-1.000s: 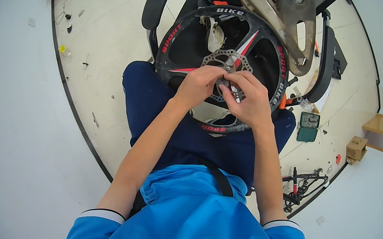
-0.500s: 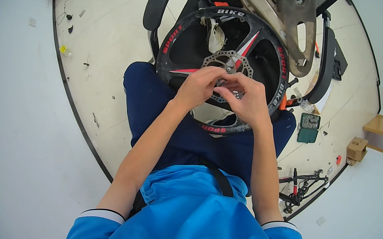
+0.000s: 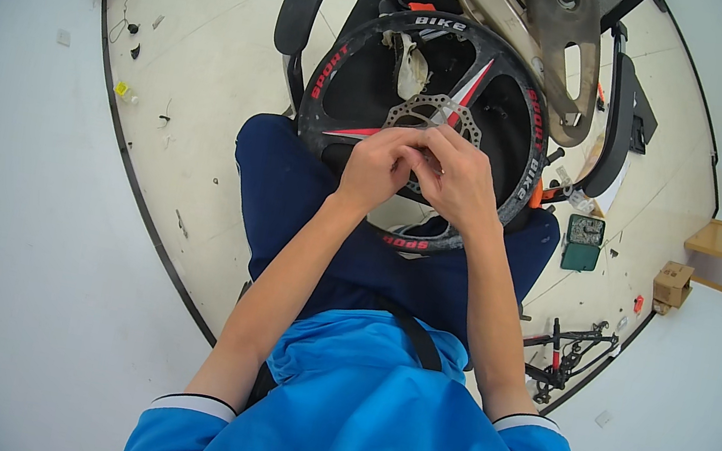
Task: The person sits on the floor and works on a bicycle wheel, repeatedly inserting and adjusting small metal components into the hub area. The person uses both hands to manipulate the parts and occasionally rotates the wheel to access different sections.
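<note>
A black bicycle wheel [image 3: 312, 107] with red and white markings lies across my thighs and a black chair seat. At its middle sits a perforated metal brake disc [image 3: 471, 126], partly covered by my hands. My left hand [image 3: 374, 169] and my right hand [image 3: 465, 184] meet just over the near side of this disc. Both are closed, thumbs and fingertips pressed together and overlapping. Whatever they hold, if anything, is hidden by the fingers. A pale, crumpled thing [image 3: 412, 72] shows through the wheel's upper left opening.
The chair's armrests [image 3: 310, 2] flank the wheel. Over its far right edge hangs a large grey metal part [image 3: 550, 37] with a slot. On the floor to the right are an open green case [image 3: 579, 256], a black bicycle frame [image 3: 557, 354] and a cardboard box [image 3: 672, 282].
My hands have drawn closer together, and the gap between the thumbs and fingers has closed. The right hand has shifted slightly left over the disc.
</note>
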`<state>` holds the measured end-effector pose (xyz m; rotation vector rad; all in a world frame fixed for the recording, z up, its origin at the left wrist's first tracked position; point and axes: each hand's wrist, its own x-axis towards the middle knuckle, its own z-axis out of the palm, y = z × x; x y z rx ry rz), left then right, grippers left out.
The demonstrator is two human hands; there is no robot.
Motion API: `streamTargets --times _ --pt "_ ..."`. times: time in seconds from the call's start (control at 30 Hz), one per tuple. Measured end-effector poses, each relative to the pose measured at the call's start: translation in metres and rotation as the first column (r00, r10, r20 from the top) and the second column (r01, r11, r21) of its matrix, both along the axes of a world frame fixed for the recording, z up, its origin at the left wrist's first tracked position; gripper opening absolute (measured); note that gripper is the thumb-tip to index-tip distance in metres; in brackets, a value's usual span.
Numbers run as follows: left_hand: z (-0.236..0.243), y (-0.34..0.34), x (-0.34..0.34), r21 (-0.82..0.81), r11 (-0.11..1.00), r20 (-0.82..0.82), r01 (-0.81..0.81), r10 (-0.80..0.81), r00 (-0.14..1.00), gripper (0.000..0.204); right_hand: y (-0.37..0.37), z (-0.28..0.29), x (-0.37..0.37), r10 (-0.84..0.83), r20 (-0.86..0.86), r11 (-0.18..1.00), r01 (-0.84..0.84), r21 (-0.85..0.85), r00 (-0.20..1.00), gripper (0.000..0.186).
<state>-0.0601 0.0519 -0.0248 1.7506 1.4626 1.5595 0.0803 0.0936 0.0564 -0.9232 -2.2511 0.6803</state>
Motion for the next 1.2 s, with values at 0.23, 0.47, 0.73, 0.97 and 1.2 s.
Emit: streamTargets --times 0.23,0.47,0.73,0.97,1.2 --pt "0.0 0.001 -0.001 -0.07 0.997 -0.027 0.029 -0.031 0.999 0.025 -0.005 -0.011 -0.008 -0.135 -0.084 0.988 0.141 0.063 0.987 0.022" --pt "-0.005 0.004 0.001 -0.033 0.999 -0.074 0.03 -0.033 0.997 0.026 -0.02 -0.03 -0.021 -0.385 -0.256 0.907 0.414 0.071 0.887 0.03" --pt "0.0 0.001 0.001 -0.052 0.998 0.02 -0.018 0.019 1.0 0.023 -0.015 -0.026 -0.006 -0.177 -0.283 0.983 0.157 -0.092 0.943 0.012" --pt "0.017 0.0 -0.007 -0.102 0.991 0.206 -0.087 0.107 0.973 0.02 0.026 0.019 -0.004 0.006 -0.131 1.0 -0.007 -0.004 0.991 0.013" --pt "0.007 0.003 -0.021 -0.169 0.98 0.221 -0.107 0.144 0.965 0.018 0.076 -0.007 0.021 0.316 0.272 0.949 -0.304 -0.085 0.909 0.016"
